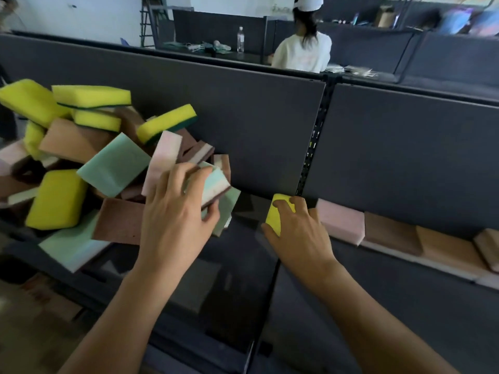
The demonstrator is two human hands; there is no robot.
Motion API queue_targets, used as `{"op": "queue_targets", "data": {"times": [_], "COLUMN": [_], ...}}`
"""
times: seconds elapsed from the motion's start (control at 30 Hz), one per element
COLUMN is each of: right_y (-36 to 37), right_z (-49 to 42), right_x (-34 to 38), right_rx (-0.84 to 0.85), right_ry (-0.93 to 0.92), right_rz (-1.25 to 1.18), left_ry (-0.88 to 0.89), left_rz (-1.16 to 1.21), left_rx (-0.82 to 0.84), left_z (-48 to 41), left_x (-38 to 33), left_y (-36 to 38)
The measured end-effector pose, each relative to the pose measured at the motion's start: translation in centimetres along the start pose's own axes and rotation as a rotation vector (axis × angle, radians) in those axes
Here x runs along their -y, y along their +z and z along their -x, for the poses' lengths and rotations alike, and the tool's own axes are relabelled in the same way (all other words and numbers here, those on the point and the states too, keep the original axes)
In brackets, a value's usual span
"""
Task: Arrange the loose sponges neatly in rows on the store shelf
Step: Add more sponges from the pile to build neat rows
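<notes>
1. Your left hand [175,214] was clamped on a mint-and-brown sponge [216,184], fingers curled over its top. It sat at the right-hand edge of the loose pile [81,163], which rose up and away to the left of that hand.
2. A pink slab [164,160] leaned on end just past your fingertips, with yellow sponges perched higher. Had you pulled your sponge out fast, that slab and its neighbours would likely have slid down.
3. Your right hand [297,233] was grasping a yellow sponge [276,215], one finger hooked over its far end and the thumb at its near end. The sponge lay under your fingers by the back panel [243,117], just left of the pink sponge [340,222] that started the row [418,244]. Whether it was resting on the shelf [229,279], I could not tell.
4. Squeezed foam springs back. If you had let go while it was pinched, it might have skewed out of line or left a gap beside the pink one.
5. A mint sponge [70,249] lay down and left of your left wrist, near the shelf's front edge. A forearm brush could have knocked it to the floor.
</notes>
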State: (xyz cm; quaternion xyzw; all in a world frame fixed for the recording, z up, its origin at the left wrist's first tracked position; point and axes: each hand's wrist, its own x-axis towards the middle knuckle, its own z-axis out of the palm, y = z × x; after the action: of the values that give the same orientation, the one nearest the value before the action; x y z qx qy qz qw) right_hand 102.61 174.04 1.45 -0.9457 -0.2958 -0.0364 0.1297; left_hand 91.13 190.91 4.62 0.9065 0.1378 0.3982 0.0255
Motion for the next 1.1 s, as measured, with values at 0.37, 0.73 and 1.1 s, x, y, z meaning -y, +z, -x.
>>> {"op": "queue_targets", "data": {"times": [0.37, 0.73, 1.1], "right_y": [3.3, -2.4, -5.4], "right_z": [-3.0, 2.8, 9.4], "right_x": [0.4, -4.6, -14.8], "right_rx": [0.097, -0.141, -0.271], "right_ry": [0.137, -0.047, 0.114], "right_rz": [0.027, -0.194, -0.194], "left_ry": [0.089, 0.172, 0.346], "left_rz": [0.097, 0.16, 0.306], "left_rx": [0.05, 0.082, 0.251], "left_z": [1.1, 1.6, 5.3], "left_x": [-2.5, -7.0, -17.1], "left_y": [-0.6, -1.3, 3.0]}}
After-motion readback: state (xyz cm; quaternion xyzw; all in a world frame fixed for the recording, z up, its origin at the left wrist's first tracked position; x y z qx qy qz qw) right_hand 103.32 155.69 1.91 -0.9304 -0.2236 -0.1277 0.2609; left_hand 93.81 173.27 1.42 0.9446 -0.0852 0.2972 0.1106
